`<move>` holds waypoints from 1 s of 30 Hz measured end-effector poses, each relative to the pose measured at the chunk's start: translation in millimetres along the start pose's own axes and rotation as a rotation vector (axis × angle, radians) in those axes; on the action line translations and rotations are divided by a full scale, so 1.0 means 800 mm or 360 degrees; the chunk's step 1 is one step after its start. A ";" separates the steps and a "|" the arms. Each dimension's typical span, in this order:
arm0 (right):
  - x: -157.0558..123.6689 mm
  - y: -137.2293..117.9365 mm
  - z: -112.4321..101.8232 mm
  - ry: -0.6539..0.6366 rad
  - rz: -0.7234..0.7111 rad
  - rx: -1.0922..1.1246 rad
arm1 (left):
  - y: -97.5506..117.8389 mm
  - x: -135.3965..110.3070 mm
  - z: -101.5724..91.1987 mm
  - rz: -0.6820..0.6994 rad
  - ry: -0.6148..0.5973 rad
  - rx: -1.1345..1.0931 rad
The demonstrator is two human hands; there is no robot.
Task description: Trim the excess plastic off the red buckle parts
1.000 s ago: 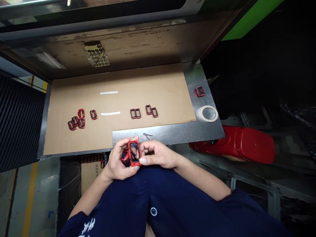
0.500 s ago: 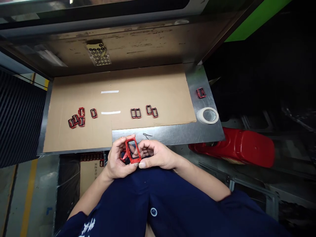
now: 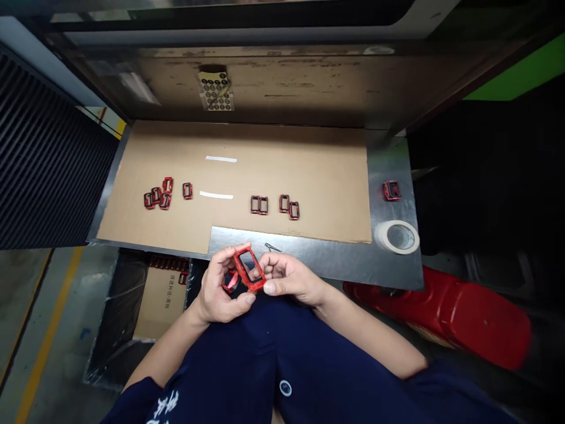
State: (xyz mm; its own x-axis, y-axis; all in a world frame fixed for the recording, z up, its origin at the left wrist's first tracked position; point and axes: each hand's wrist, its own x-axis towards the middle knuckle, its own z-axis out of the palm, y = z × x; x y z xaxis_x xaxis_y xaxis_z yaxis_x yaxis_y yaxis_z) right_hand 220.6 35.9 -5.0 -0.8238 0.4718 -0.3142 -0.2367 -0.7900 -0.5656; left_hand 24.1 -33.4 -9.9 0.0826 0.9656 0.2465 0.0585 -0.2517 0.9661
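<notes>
A red rectangular frame (image 3: pixel 243 272) with a dark inner edge is held tilted in front of my chest. My left hand (image 3: pixel 216 294) grips its left side, with fingertips at the top and the thumb near the lower end. A second red and black piece (image 3: pixel 230 281) rests in the left palm, partly hidden. My right hand (image 3: pixel 295 278) pinches the frame's right lower side, thumb in front and fingers curled behind. Just beyond the right hand, a small dark tool (image 3: pixel 272 247) lies on the metal table edge.
Cardboard (image 3: pixel 309 159) covers much of the metal table (image 3: pixel 344 262). Several similar frames (image 3: pixel 165 201) cluster at left, others (image 3: pixel 259 205) near the middle. At right are a red part (image 3: pixel 392 190) and a tape roll (image 3: pixel 384 235). A lined box (image 3: pixel 150 306) stands below left, a red stool (image 3: pixel 485 318) right.
The held frame has turned and tilted further between my hands, showing more of its left side wall. Both hands keep their hold. The view has shifted and rotated slightly.
</notes>
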 end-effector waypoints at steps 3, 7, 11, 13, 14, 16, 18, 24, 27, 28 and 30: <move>0.009 0.001 0.000 -0.0065 0.0078 0.0056 | 0.004 -0.009 -0.003 -0.0039 0.0100 -0.0007; 0.025 0.002 0.008 -0.0086 0.0270 0.0058 | 0.007 -0.027 -0.013 -0.0106 0.0240 -0.0004; 0.048 0.006 0.025 -0.0112 0.0402 0.0018 | 0.009 -0.048 -0.032 -0.0066 0.0378 0.0016; 0.062 0.010 0.036 -0.0108 0.0438 -0.0031 | 0.010 -0.060 -0.045 -0.0044 0.0427 0.0033; 0.069 0.012 0.042 -0.0104 0.0446 -0.0058 | 0.010 -0.066 -0.052 -0.0035 0.0451 0.0050; 0.085 0.018 0.055 -0.0086 0.0446 -0.0107 | 0.009 -0.079 -0.069 -0.0023 0.0495 0.0069; 0.102 0.024 0.069 -0.0034 0.0429 -0.0162 | 0.006 -0.093 -0.087 -0.0021 0.0541 0.0040; 0.150 0.049 0.109 0.0160 0.0331 -0.0490 | -0.004 -0.132 -0.139 -0.0099 0.0775 -0.0010; 0.172 0.067 0.122 0.0210 0.0259 -0.0677 | -0.006 -0.143 -0.164 -0.0336 0.0841 0.0152; 0.180 0.074 0.124 0.0225 0.0226 -0.0729 | -0.008 -0.145 -0.171 -0.0436 0.0825 0.0185; 0.196 0.089 0.122 0.0275 0.0156 -0.0838 | -0.019 -0.148 -0.185 -0.0617 0.0760 0.0206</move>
State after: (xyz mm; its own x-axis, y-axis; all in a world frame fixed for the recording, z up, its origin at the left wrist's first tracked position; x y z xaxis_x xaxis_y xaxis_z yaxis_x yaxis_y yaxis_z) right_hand 24.1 15.5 -19.7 -0.7221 0.4982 -0.4801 0.1625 -0.5524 -0.8176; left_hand -133.7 -134.6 -42.3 -0.4206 0.9034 -0.0837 0.1175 0.1457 0.9823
